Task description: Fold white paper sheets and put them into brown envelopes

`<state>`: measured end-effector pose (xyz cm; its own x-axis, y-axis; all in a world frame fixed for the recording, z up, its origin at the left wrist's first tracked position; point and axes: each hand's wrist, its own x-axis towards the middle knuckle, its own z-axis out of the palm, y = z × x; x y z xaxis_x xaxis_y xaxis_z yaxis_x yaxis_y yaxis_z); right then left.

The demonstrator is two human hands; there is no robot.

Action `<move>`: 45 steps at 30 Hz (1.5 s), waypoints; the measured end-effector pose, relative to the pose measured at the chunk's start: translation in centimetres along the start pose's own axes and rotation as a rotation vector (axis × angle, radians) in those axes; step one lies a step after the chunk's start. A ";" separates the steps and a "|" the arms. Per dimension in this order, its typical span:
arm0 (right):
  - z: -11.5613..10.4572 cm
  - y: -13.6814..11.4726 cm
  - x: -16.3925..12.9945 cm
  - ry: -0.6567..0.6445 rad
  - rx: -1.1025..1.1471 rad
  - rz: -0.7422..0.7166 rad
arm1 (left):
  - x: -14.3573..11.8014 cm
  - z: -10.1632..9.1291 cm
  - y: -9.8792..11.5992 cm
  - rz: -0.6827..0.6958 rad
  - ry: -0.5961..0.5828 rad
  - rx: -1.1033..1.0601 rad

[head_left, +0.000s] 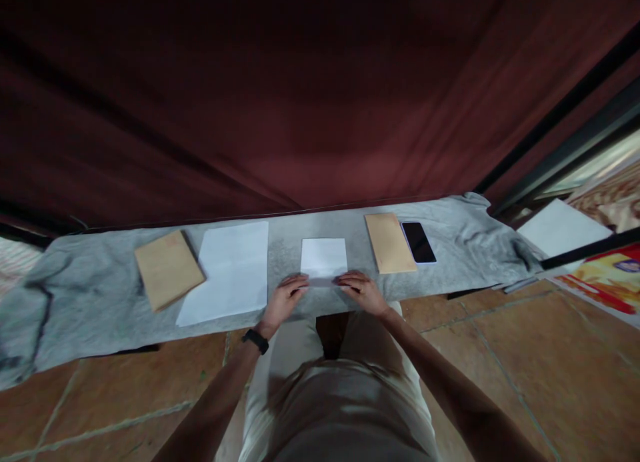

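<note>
A white sheet of paper (324, 255) lies in front of me on the grey cloth, its near edge bent up into a shaded strip. My left hand (286, 299) pinches the near left corner of that sheet, fingers pressed together. At the near right corner, my right hand (364, 293) grips the paper in the same way. The thumbs are partly hidden beneath the fingers.
Larger white sheets (235, 269) lie to the left, overlapped by a stack of brown envelopes (169, 269). To the right are another brown envelope (390, 243) and a phone (419, 242). A dark red curtain (310, 115) hangs behind the narrow cloth-covered table (100, 315).
</note>
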<state>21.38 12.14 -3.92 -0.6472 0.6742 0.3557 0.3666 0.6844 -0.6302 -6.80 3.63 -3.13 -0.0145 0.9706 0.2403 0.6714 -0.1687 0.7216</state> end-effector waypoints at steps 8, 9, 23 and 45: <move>0.0 0.2 1.4 0.057 -0.100 0.192 | 2.1 0.5 1.1 -0.200 0.168 -0.027; 0.1 0.2 1.4 0.065 -0.125 0.204 | 2.3 0.5 1.1 -0.216 0.159 -0.047; 0.5 -0.9 3.8 0.112 -0.124 0.538 | 4.5 1.9 2.5 -0.503 0.239 -0.089; 0.4 -1.8 8.6 -0.006 -0.475 0.881 | 8.6 1.4 4.6 -0.682 0.061 0.489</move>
<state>14.86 16.58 -0.02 -0.0192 0.9938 -0.1099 0.9454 -0.0177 -0.3255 -2.82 11.41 1.34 -0.5642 0.8194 -0.1012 0.7464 0.5585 0.3619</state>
